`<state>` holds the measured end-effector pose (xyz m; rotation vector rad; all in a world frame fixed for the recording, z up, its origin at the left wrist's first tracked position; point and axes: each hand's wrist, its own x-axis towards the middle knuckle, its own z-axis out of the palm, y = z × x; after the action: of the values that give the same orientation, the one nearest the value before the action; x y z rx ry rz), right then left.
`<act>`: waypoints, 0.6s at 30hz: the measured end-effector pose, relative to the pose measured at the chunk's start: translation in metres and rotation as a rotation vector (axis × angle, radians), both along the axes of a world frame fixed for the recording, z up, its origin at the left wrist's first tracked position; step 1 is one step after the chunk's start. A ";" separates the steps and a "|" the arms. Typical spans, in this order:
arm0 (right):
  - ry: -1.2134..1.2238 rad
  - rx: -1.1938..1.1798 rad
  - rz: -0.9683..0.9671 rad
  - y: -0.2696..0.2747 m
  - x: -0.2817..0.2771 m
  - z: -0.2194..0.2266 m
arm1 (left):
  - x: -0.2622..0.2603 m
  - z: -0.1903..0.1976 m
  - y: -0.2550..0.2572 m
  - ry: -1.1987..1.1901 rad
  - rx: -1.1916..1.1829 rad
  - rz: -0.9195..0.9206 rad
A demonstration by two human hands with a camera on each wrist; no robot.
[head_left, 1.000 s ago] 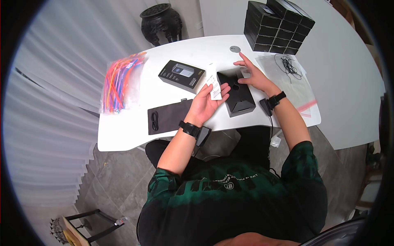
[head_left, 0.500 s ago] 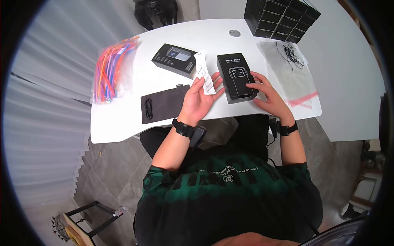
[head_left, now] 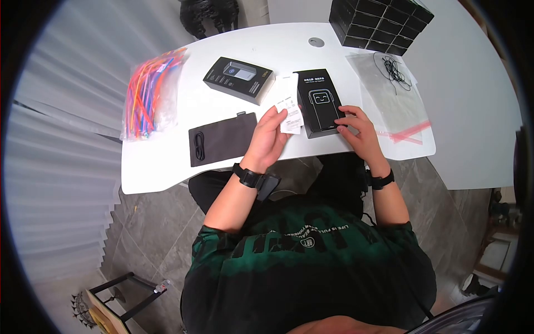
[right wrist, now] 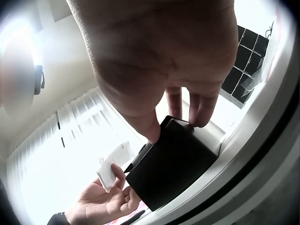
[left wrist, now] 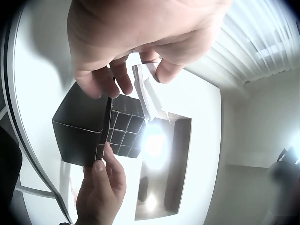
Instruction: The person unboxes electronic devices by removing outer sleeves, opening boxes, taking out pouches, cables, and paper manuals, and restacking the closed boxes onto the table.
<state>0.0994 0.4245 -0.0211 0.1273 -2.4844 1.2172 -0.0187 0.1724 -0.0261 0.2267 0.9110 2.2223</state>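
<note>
A black box with a line-drawn smiling face on its lid lies in front of me. My left hand pinches a folded white paper leaflet between thumb and fingers, beside the box's left side. In the left wrist view its other fingers overlap the box. My right hand pinches the lid's edge at the near right corner, thumb on the near side and fingers over the top. The right wrist view shows the lid slightly raised from the box body.
Left of the leaflet lies another black box with a device pictured on it. Nearer is a dark cloth pouch with a coiled black cable. Colourful strips in a bag lie far left; stacked black boxes stand back right.
The right hand has come back toward me from the box's far side to its near right corner. The box's lid has come down, face up. The left hand keeps the leaflet, now more spread.
</note>
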 end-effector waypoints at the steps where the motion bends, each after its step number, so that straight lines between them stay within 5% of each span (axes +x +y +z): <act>1: -0.007 0.005 -0.019 -0.001 0.001 -0.001 | 0.001 0.000 0.001 -0.001 -0.001 0.001; 8: 0.204 0.378 -0.089 -0.015 0.005 0.005 | 0.007 0.012 0.010 0.058 -0.085 0.010; 12: 0.249 0.393 -0.068 -0.023 -0.001 0.026 | 0.007 0.026 0.022 0.186 -0.203 0.004; 14: 0.033 -0.429 -0.003 -0.036 -0.009 0.036 | 0.006 0.029 0.032 0.247 -0.221 -0.014; 18: -0.024 -0.716 0.106 -0.032 -0.029 0.035 | -0.003 0.030 0.045 0.452 -0.363 -0.058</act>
<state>0.0702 0.3923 0.0136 0.0524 -1.9265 2.0698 -0.0213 0.2176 0.0037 0.5884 1.5079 1.9390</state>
